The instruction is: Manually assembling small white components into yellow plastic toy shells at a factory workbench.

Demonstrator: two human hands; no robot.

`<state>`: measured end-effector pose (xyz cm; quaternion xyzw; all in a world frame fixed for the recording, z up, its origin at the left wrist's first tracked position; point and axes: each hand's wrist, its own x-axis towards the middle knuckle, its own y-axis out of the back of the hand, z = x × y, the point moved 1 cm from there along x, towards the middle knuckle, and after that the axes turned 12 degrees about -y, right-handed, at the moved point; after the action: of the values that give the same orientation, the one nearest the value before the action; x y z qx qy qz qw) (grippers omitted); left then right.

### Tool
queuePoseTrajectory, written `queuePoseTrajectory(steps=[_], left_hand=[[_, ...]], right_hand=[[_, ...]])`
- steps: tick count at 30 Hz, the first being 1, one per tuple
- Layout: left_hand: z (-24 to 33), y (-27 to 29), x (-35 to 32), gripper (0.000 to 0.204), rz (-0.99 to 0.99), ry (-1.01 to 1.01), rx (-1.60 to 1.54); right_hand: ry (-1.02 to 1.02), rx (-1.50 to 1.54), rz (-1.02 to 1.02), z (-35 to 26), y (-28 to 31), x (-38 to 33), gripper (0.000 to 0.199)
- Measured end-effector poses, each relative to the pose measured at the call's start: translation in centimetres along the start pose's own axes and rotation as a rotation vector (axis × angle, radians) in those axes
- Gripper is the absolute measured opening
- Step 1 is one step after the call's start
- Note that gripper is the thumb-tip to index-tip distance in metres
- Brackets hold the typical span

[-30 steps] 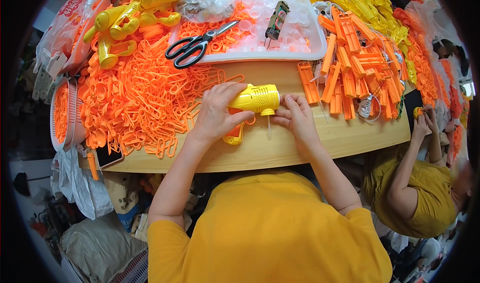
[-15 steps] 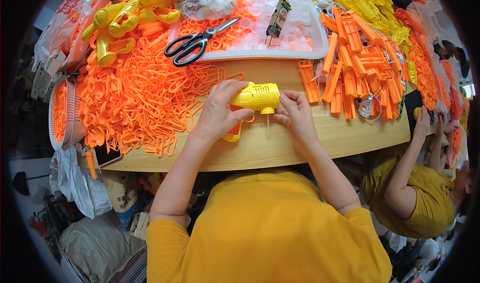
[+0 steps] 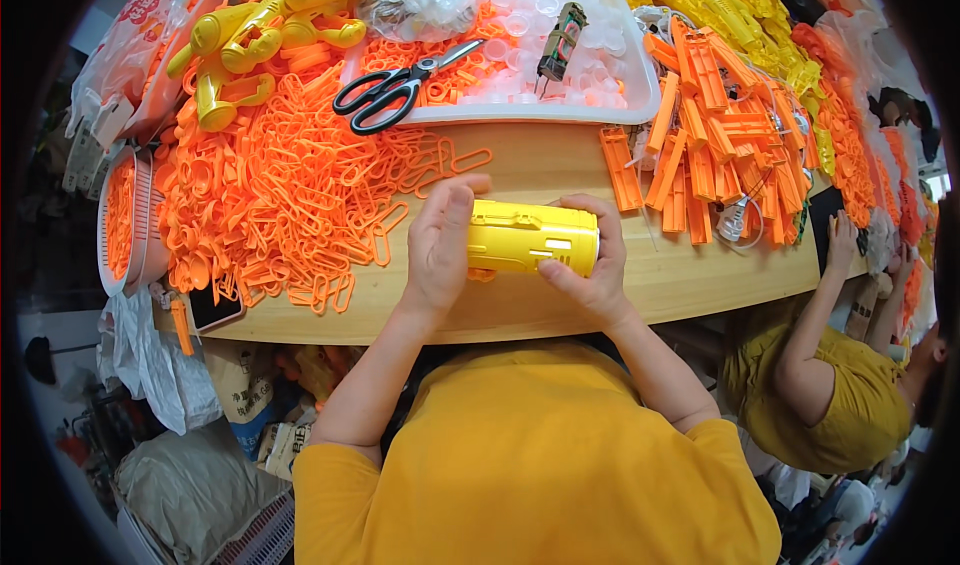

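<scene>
Over the near middle of the table, a yellow plastic toy casing (image 3: 525, 237), roughly cylindrical with slots along its side, lies sideways between my hands. My right hand (image 3: 597, 265) wraps round its right end, the thumb pressed on the near side. At the left end my left hand (image 3: 440, 243) stands upright, its palm against the casing and its fingers stretched out. Part of the casing's left end is hidden by that hand. Left of my hands spreads a heap of orange plastic clips (image 3: 300, 185). Black-handled scissors (image 3: 405, 88) rest beyond them.
A white tray (image 3: 520, 114) holds translucent caps and a wired battery pack (image 3: 562, 42). Orange battery holders (image 3: 705, 135) are piled at right. Yellow pistol-shaped toys (image 3: 225, 50) lie far left beyond a pink basket (image 3: 148, 235). A co-worker's arm (image 3: 810, 295) reaches in at right.
The yellow casing has turned over and come nearer me; its thin hanging piece no longer shows. My right hand now wraps its end. My left fingers have straightened off its top.
</scene>
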<state>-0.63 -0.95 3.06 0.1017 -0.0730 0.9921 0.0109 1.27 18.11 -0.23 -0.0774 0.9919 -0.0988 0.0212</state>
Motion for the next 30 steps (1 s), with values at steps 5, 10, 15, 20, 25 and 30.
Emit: queuePoseTrajectory(steps=[5,10,15,20,25,30], left_hand=[[-1.4,0.0,0.1,0.041,0.068,-0.133,0.065],[-1.3,0.4,1.5,0.05,-0.038,-0.173,0.147],[-0.8,0.4,1.9,0.057,-0.042,-0.458,0.201],[0.1,1.4,0.7,0.047,-0.132,-0.88,0.388],[1.8,1.3,2.6,0.033,0.039,-0.865,0.282],[2.8,2.1,3.0,0.039,-0.017,-0.768,0.354]], right_hand=[[0.254,-0.204,-0.036,-0.4,-0.8,-0.2,0.059],[0.057,-0.09,0.078,-1.5,-1.5,-0.3,0.049],[-0.346,0.379,0.259,-1.2,-0.2,1.4,0.042],[-0.901,0.707,-0.004,-1.2,0.2,0.8,0.048],[-1.131,0.86,-0.36,0.1,0.3,-0.3,0.058],[-1.28,0.931,-0.462,-1.0,-1.1,-0.8,0.063]])
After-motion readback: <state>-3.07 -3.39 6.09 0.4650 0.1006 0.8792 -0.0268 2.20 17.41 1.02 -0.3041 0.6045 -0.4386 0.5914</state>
